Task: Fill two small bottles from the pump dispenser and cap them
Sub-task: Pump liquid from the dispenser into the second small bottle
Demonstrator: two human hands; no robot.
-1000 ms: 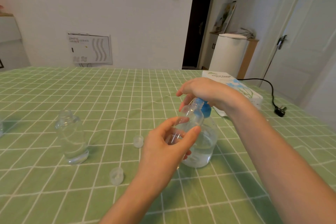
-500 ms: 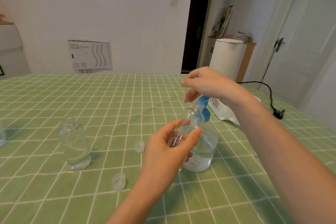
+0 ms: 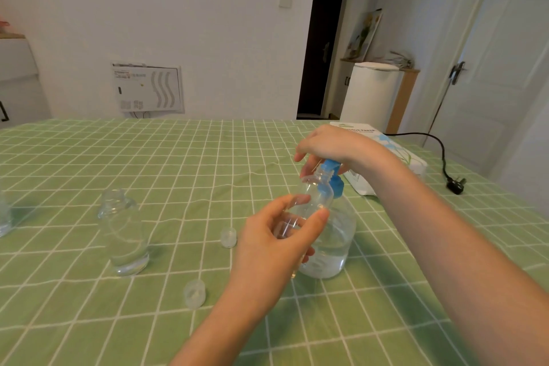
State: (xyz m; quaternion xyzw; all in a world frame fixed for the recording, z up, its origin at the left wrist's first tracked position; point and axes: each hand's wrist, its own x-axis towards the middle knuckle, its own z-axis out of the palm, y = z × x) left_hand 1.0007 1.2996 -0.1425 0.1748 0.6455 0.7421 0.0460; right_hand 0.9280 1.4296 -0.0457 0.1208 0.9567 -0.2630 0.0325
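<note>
Spillage looks likely tbh: mid-frame the left hand (image 3: 276, 244) has fingers and thumb wrapped round the tilted small bottle (image 3: 312, 196), mouth right at the blue pump head (image 3: 329, 164) under the right hand's (image 3: 329, 142) curled fingers, so a hard press could squirt past onto the tablecloth (image 3: 148, 157).

- L hand (image 3: 276, 244): bare; short nails, plain rounded tips; thumbnail & 1 fingernail in clear view.
- R hand (image 3: 335, 145): bare; smooth back, knuckles faintly marked.
- L forearm (image 3: 225, 321): bare skin to near frame edge, slim.
- R forearm (image 3: 445, 246): bare to near-right corner; looks broader closer to cam.
</note>
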